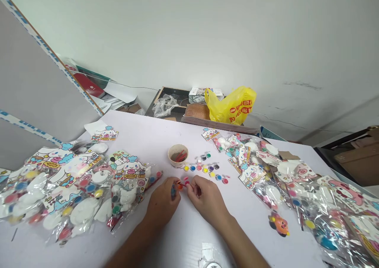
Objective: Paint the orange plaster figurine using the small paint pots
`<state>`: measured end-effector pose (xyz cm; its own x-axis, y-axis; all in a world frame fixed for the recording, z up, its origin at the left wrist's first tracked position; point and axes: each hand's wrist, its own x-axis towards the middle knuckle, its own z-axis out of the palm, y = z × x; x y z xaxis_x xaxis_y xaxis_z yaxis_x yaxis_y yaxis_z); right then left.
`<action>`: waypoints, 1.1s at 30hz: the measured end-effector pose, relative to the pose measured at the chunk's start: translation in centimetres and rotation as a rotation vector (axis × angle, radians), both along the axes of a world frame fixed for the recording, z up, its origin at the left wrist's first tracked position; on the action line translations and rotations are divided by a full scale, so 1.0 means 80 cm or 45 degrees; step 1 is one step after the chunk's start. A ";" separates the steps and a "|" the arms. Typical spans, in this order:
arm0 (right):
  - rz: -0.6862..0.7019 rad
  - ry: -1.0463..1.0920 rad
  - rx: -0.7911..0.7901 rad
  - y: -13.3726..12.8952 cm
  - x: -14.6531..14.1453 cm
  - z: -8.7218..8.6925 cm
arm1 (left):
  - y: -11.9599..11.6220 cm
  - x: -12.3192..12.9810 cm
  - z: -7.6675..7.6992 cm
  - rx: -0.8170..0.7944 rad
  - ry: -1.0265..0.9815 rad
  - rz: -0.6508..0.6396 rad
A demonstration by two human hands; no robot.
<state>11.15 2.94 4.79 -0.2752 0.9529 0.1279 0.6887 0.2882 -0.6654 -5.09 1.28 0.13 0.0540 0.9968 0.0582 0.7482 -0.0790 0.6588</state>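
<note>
My left hand (164, 199) is closed at the middle of the table, its fingertips on a small orange-red piece (180, 186). Close beside it, my right hand (206, 195) pinches a small red-pink paint pot (186, 182). The two hands nearly touch. Beyond them stands a round bowl (173, 162) with red sticks inside. Small paint pots (205, 170) in several colours lie in rows just right of the bowl. A painted orange figure (278, 225) rests to the right of my right hand.
Clear bags with white figures and paints (85, 212) are piled on the left; more bags (299, 169) cover the right side. Behind the table's far edge are a yellow plastic bag (233, 106) and a dark tray (174, 92). Clear packaging (211, 256) lies at the near edge.
</note>
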 end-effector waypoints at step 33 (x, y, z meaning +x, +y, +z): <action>0.086 -0.160 -0.004 0.000 0.004 0.006 | -0.007 0.004 -0.007 0.116 0.153 -0.133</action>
